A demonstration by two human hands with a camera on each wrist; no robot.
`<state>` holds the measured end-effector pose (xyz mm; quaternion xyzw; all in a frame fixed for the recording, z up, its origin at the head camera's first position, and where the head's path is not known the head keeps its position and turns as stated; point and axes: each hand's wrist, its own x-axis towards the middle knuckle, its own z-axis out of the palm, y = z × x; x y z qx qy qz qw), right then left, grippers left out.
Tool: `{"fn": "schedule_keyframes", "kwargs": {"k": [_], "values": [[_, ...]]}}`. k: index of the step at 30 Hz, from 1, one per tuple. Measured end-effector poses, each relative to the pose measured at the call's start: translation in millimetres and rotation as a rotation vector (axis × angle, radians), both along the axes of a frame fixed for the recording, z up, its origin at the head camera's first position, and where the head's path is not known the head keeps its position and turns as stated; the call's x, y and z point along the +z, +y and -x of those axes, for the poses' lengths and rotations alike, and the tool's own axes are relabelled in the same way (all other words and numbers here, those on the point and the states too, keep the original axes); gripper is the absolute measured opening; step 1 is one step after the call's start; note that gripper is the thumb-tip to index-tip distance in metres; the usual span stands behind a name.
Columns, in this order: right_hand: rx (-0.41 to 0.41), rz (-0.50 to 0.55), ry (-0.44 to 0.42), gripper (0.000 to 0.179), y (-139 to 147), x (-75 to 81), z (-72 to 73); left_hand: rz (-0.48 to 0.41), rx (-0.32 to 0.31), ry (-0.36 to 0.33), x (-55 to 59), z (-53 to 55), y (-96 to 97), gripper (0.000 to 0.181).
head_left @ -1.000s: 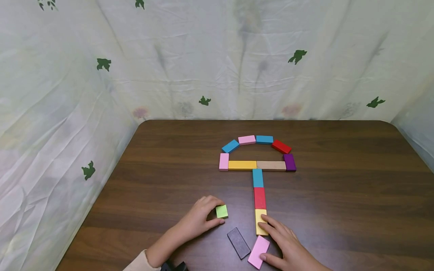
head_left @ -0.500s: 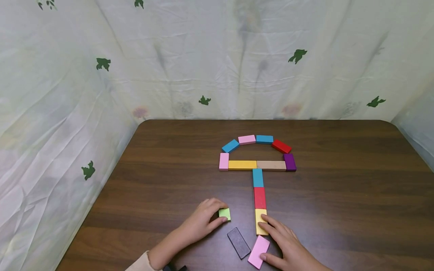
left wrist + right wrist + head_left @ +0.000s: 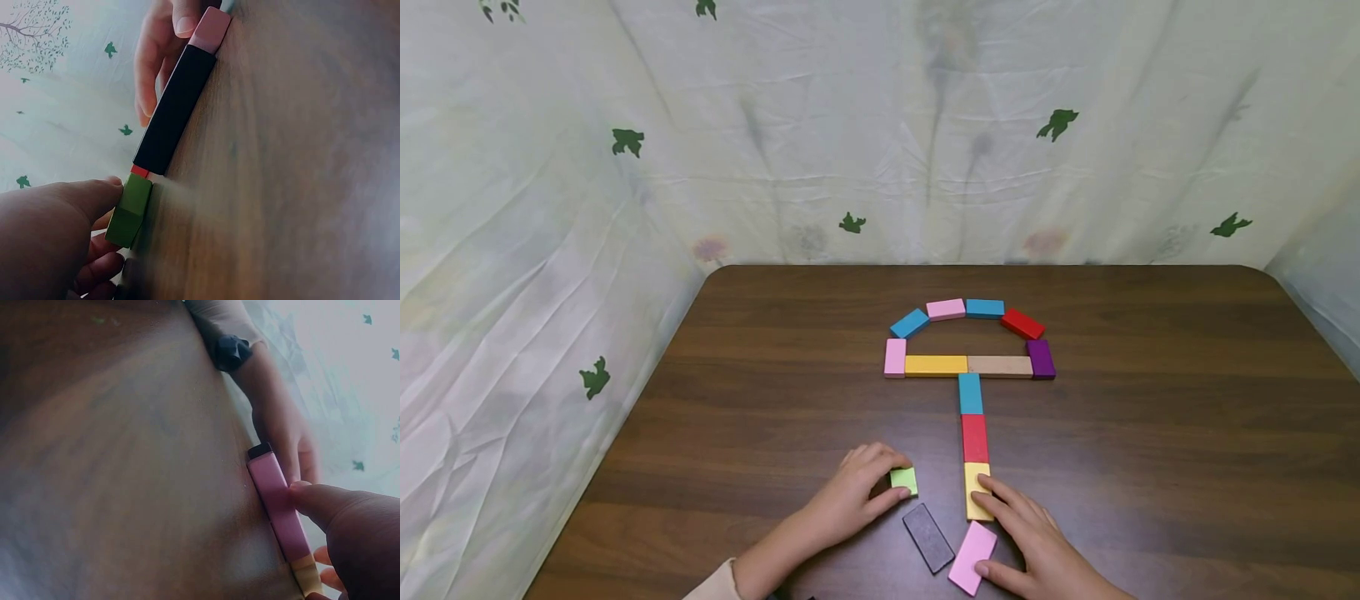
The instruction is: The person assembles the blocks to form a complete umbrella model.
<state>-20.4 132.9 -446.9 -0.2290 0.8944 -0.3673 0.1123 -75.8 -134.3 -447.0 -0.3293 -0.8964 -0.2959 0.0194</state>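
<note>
In the head view my left hand (image 3: 859, 492) pinches a small light-green block (image 3: 904, 481) between thumb and fingers. Just in front of that thumb lies a dark grey block (image 3: 928, 538), tilted on the table. My right hand (image 3: 1037, 542) has its fingertips on the pale yellow block (image 3: 976, 493) and its thumb at the edge of a pink block (image 3: 972, 558). The pink block slants away from the yellow one's near end. The left wrist view shows the green block (image 3: 130, 212) close by the end of the dark block (image 3: 175, 109).
Beyond the yellow block, a red block (image 3: 975, 438) and a blue block (image 3: 971, 394) continue a straight column. It meets a row with a long yellow block (image 3: 936, 366) and a tan block (image 3: 1000, 367). Several coloured blocks arch behind. A patterned cloth (image 3: 880, 133) hangs past the table (image 3: 1187, 433).
My left hand has slid the green block toward the right and nearer to me, closer to the dark grey block. The right hand and the other blocks have stayed put.
</note>
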Motion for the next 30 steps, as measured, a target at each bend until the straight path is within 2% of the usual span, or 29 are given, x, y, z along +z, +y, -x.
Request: {"fn": "schedule_keyframes", "kwargs": {"k": [5, 12, 26, 30], "values": [[-0.002, 0.01, 0.028, 0.069, 0.8, -1.2, -0.8, 0.001, -0.013, 0.014, -0.4, -1.3, 1.5, 0.027], [-0.005, 0.007, 0.006, 0.069, 0.4, -1.1, -0.3, 0.004, -0.021, 0.025, 1.5, -1.9, 2.7, 0.025], [-0.009, 0.011, 0.043, 0.069, 0.9, -3.4, -1.2, 0.022, -0.037, 0.069, -1.4, -1.7, 1.4, 0.026], [-0.007, 0.006, 0.03, 0.069, 0.7, -3.0, -0.8, 0.027, -0.043, 0.084, -1.4, -1.9, 1.0, 0.025]]}}
